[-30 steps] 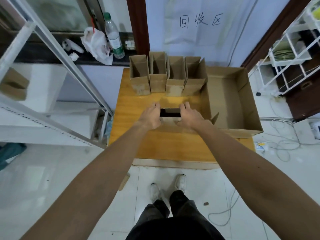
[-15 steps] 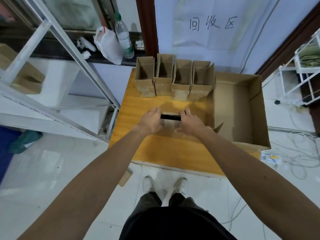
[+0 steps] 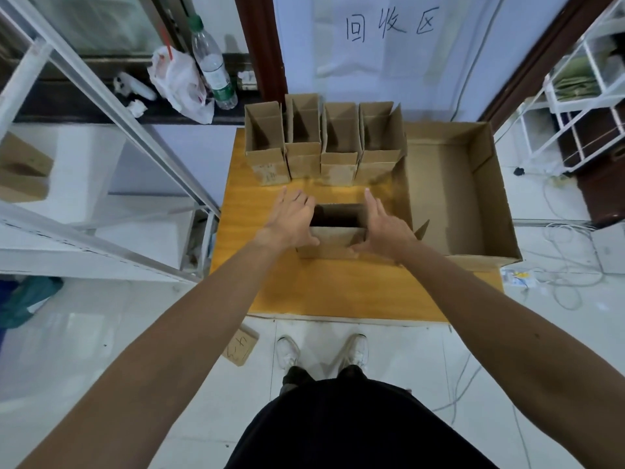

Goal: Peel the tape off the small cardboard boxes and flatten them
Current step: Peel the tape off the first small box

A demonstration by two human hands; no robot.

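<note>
Small open-topped brown cardboard box (image 3: 333, 240) sits mid-bench on the yellow wooden bench (image 3: 338, 289). The left hand (image 3: 291, 218) and right hand (image 3: 384, 228) are flat against its two sides, fingers straight, thumbs across the near face. Four more open brown cardboard boxes (image 3: 338, 157) stand in a row along the far edge, and a big shallow cardboard tray (image 3: 439, 198) takes up the right edge.

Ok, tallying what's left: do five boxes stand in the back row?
No, only four open boxes stand in that row at the far edge of the table.
</note>
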